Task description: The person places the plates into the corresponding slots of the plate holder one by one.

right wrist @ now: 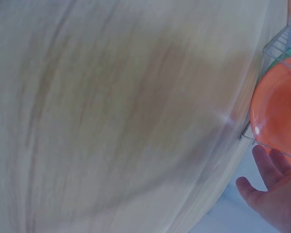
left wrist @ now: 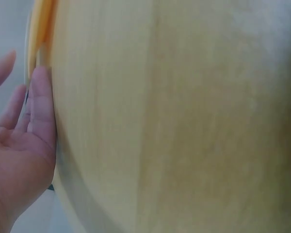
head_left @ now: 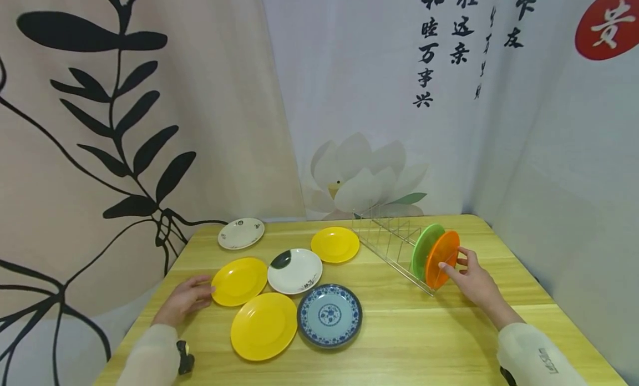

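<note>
Racking step, probably—right hand (head_left: 473,279) pinches orange plate (head_left: 439,253) at near end of rack (head_left: 399,268); left hand (head_left: 186,298), fingers extended, touches yellow plate (head_left: 239,282) left of rack—next, likely, seat and release.

Your table (head_left: 399,341) looks like smooth wood, the orange plate (head_left: 440,250) and yellow plates (head_left: 239,282) like glossy plastic, the blue-patterned plate (head_left: 329,315) like glazed ceramic; your rack (head_left: 397,268) is metal wire, the hangings (head_left: 224,97) matt cloth.
</note>
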Tool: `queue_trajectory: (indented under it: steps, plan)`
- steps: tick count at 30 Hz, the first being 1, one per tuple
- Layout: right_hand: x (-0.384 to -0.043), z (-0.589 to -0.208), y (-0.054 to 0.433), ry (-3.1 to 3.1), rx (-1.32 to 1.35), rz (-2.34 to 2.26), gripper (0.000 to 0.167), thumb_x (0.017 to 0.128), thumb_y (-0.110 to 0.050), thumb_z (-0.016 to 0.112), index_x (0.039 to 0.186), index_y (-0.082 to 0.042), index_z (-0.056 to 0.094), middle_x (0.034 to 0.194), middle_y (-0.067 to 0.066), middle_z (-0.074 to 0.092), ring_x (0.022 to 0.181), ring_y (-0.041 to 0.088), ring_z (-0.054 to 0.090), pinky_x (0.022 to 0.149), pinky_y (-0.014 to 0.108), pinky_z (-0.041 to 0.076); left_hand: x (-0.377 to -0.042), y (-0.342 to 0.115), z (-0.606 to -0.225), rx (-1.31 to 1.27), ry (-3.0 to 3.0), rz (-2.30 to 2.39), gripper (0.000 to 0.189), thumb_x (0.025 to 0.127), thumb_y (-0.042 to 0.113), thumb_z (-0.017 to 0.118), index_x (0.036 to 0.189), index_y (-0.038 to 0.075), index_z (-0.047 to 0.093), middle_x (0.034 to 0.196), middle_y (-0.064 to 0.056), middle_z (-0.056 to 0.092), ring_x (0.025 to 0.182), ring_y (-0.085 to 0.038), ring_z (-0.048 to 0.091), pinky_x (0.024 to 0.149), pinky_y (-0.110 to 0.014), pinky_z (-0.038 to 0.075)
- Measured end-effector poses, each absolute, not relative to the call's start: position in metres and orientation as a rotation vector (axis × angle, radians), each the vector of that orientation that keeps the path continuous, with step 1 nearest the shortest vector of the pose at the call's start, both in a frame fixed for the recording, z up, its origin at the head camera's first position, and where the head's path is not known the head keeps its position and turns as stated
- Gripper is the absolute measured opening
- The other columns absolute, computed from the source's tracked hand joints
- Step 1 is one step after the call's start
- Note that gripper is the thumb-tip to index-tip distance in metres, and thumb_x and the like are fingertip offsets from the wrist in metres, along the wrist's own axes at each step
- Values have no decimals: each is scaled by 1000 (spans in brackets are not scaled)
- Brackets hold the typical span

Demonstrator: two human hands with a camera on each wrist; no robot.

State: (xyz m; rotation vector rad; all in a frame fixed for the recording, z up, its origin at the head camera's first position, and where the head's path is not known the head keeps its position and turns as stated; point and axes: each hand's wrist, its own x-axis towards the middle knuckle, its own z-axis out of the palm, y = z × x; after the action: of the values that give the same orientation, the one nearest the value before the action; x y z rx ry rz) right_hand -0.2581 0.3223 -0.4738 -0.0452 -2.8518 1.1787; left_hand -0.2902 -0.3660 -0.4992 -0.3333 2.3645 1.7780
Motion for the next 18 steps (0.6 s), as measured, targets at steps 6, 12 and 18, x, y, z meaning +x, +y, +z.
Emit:
queue_trajectory:
  steps: [6, 12, 18]
  plan:
    - [-260, -477, 323, -2840, -35, 1184, 94, 96, -63, 48, 154, 1, 9, 146, 38, 35, 121, 52, 48, 90, 63, 47, -292, -363, -501, -372, 2426, 1738, 70, 92, 12, 71, 146, -10, 34, 132, -28, 53, 89, -11, 63, 78, -30, 58]
    - [-260, -475, 324, -2848, -38, 1179, 94, 97, -63, 47, 154, 2, 8, 146, 38, 34, 122, 53, 47, 90, 64, 46, -295, -359, -501, -419, 2475, 1717, 63, 91, 6, 69, 143, -11, 39, 121, -22, 62, 78, -9, 65, 70, -26, 58]
    - [-260, -476, 323, -2852, -43, 1184, 96, 96, -64, 48, 154, 1, 9, 146, 38, 35, 122, 52, 48, 89, 63, 47, -295, -356, -499, -475, 2464, 1737, 60, 91, 1, 67, 143, -13, 40, 125, -25, 60, 75, -7, 65, 68, -26, 59]
